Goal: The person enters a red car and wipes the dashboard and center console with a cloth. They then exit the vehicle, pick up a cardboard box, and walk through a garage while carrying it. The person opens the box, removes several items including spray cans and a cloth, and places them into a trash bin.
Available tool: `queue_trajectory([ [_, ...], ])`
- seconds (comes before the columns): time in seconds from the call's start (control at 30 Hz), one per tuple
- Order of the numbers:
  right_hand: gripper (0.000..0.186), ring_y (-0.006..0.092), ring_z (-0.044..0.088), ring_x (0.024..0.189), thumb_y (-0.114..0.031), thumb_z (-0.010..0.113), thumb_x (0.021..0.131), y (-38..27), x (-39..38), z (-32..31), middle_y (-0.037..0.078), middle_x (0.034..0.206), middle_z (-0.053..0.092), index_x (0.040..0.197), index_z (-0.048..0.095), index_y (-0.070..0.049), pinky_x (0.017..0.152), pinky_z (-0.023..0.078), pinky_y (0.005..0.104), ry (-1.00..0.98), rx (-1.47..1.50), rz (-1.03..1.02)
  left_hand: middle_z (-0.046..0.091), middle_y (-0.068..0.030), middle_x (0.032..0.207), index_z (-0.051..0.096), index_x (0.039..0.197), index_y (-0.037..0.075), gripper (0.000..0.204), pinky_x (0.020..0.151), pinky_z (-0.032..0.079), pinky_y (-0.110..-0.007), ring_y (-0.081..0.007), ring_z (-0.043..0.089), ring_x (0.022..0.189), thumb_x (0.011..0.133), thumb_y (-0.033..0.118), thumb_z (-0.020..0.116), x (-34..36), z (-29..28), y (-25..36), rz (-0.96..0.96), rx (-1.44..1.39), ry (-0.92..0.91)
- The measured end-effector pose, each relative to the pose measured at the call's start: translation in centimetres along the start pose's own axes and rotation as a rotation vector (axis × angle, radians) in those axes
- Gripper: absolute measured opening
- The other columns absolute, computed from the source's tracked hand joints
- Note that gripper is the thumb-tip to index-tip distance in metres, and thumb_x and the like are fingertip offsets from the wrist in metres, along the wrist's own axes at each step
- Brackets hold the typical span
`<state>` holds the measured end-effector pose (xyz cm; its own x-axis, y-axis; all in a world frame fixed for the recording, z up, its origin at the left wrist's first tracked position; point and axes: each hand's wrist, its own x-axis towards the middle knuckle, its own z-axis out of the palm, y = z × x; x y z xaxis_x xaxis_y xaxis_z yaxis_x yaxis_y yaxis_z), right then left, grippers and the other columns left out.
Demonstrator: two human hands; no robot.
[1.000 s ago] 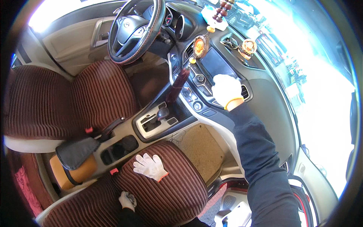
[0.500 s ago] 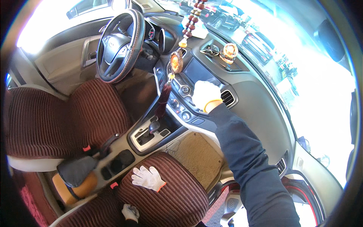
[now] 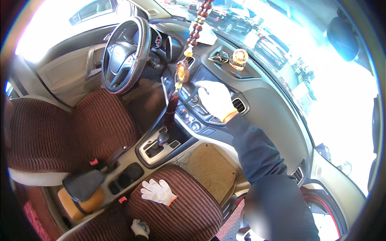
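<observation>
My right hand (image 3: pixel 217 99), in a white knitted glove with a yellow cuff edge, is over the centre console below the display screen (image 3: pixel 204 76). Its fingers reach left, thumb and forefinger apart, near the knobs and buttons (image 3: pixel 196 99); I see nothing held, though the fingertips are partly hidden. My left hand (image 3: pixel 140 227), in a soiled white glove, is curled low over the front passenger seat (image 3: pixel 185 197); whatever its fingers enclose cannot be made out. A loose white glove (image 3: pixel 159 192) with an orange cuff edge lies spread on that seat.
A beaded pendant (image 3: pixel 182 72) hangs in front of the console. Further left is the steering wheel (image 3: pixel 125 56). The gear lever (image 3: pixel 162 139) stands between the seats, behind it an armrest (image 3: pixel 82 184). A round ornament (image 3: pixel 239 59) sits on the dashboard (image 3: pixel 273 108).
My right hand has gone from a compact, curled shape to fingers reaching left across the console. The view has shifted slightly. My left hand stays low by the seat, turned a little.
</observation>
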<state>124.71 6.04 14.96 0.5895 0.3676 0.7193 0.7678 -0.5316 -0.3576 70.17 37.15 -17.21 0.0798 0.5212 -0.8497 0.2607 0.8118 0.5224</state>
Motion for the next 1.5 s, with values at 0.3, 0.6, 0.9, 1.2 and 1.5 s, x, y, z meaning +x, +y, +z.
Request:
queue_trajectory([
  [0.3,0.033,0.0358,0.074,0.110,-0.011,0.063,0.097,3.2,2.8,-0.6,0.016,0.120,0.078,0.127,0.076,-0.010,0.099,0.057,0.0460,-0.152,-0.094,-0.055,0.043,-0.0051,0.060,0.037,0.075,0.015,0.038,0.039,0.026,-0.039,-0.0228,0.036,0.040,0.106,0.028,0.054,-1.1,1.9,0.4,-0.043,-0.026,0.038],
  [0.6,0.041,0.0372,0.076,0.102,-0.011,0.053,0.103,4.0,4.3,2.2,0.015,0.118,0.075,0.143,0.060,-0.015,0.091,0.060,0.0500,-0.237,-0.394,-0.056,0.048,-0.0058,0.058,0.042,0.073,0.014,0.037,0.038,0.026,-0.038,-0.0228,0.037,0.039,0.105,0.028,0.055,-0.9,1.1,0.1,-0.026,-0.003,-0.016],
  [0.9,0.018,0.0352,0.073,0.095,-0.017,0.068,0.097,4.2,-0.3,1.0,0.012,0.101,0.070,0.114,0.070,-0.015,0.082,0.059,0.0483,-0.114,-0.557,0.036,0.048,-0.0034,0.060,0.040,0.071,0.017,0.038,0.041,0.023,-0.037,-0.0218,0.038,0.042,0.103,0.030,0.056,-1.6,1.3,-0.1,0.013,0.014,-0.048],
  [1.2,0.029,0.0409,0.076,0.109,-0.026,0.061,0.097,5.2,4.0,3.7,0.022,0.112,0.079,0.111,0.078,-0.007,0.096,0.059,0.0506,-0.244,-0.377,0.173,0.043,-0.0003,0.060,0.036,0.069,0.019,0.043,0.045,0.024,-0.036,-0.0195,0.035,0.046,0.105,0.035,0.053,-1.3,0.8,0.5,-0.004,0.048,-0.063],
  [1.5,0.034,0.0405,0.072,0.116,-0.035,0.072,0.095,4.8,4.4,2.5,0.021,0.121,0.075,0.114,0.076,-0.006,0.101,0.057,0.0494,-0.409,-0.439,0.289,0.046,-0.0057,0.060,0.042,0.074,0.013,0.036,0.038,0.026,-0.038,-0.0228,0.042,0.041,0.105,0.028,0.054,-2.1,0.6,0.1,0.006,0.002,-0.053],
])
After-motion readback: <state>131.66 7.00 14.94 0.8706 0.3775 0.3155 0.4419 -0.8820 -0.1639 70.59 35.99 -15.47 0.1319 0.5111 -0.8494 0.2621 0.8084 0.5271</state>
